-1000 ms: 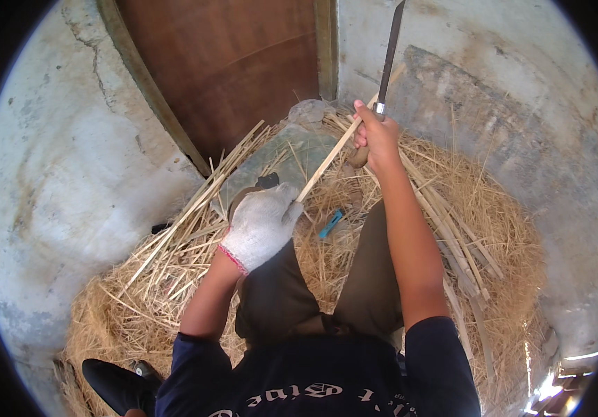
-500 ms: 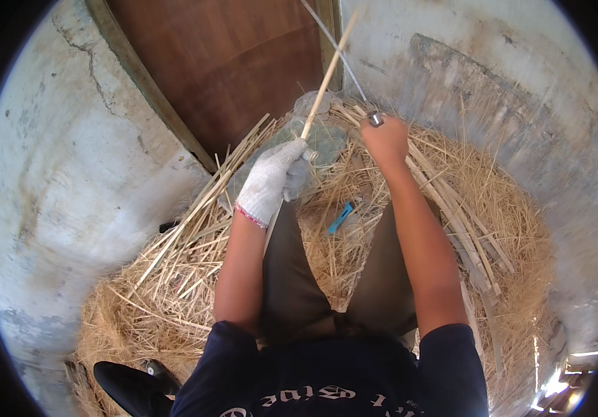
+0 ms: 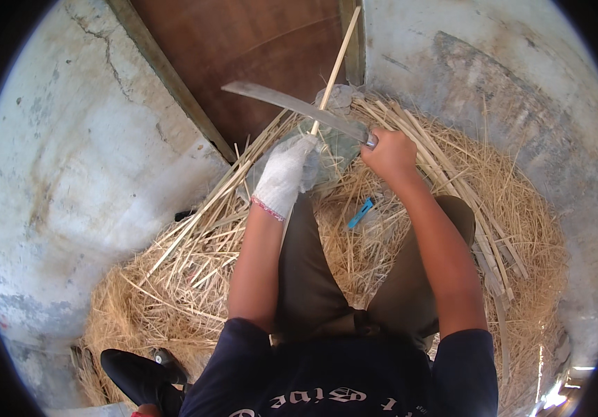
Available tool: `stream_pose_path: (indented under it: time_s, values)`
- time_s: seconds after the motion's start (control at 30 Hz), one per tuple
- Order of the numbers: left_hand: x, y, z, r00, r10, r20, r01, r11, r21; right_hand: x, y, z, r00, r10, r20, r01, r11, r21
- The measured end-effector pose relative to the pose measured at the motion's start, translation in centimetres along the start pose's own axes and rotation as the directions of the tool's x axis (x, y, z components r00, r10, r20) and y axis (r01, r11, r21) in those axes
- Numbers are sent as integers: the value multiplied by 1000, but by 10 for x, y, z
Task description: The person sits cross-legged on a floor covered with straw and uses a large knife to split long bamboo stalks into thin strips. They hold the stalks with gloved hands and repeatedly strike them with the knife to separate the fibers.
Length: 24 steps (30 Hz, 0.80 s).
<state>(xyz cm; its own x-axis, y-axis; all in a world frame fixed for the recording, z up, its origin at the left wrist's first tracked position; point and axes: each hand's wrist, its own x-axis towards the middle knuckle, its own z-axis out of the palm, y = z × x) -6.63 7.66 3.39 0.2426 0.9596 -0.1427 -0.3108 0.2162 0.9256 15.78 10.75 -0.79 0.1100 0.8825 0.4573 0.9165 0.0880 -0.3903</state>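
Note:
My left hand [image 3: 286, 167], in a white knitted glove, is closed around a long pale bamboo strip [image 3: 337, 66]. The strip slants up and away toward the brown door, and its near end runs back under my forearm. My bare right hand [image 3: 392, 156] grips a machete [image 3: 292, 104] by its handle, which my fingers mostly cover. The long grey blade points left and crosses the strip just beyond my gloved fingers. Whether the edge touches the strip I cannot tell. A blue utility knife [image 3: 361, 213] lies on the shavings between my knees.
Fine shavings [image 3: 521, 208] cover the floor around me. Split bamboo strips [image 3: 445, 163] lie in bundles on the right and left. Greenish plastic sheeting [image 3: 341, 149] is beyond my hands. Worn walls [image 3: 69, 174] and a brown door [image 3: 243, 45] close in the space. A black object [image 3: 139, 379] stands lower left.
The machete's blade has swung from pointing up and away to lying leftward across the bamboo strip. My left hand keeps its hold. The whole view has shifted slightly.

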Motion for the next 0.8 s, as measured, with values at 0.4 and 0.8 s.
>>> stream_pose_path:
  time_s: [0.4, 0.8]
  values:
    - [-6, 6, -9, 994, -38, 105, 60, 975, -213, -12, -1, -10, 1000, -2, -3, 2, 1000, 31]
    - [-8, 5, -27, 958, -37, 284, 138, 928, -345, -8, 0, -22, 994, -94, -52, 97, 994, 51]
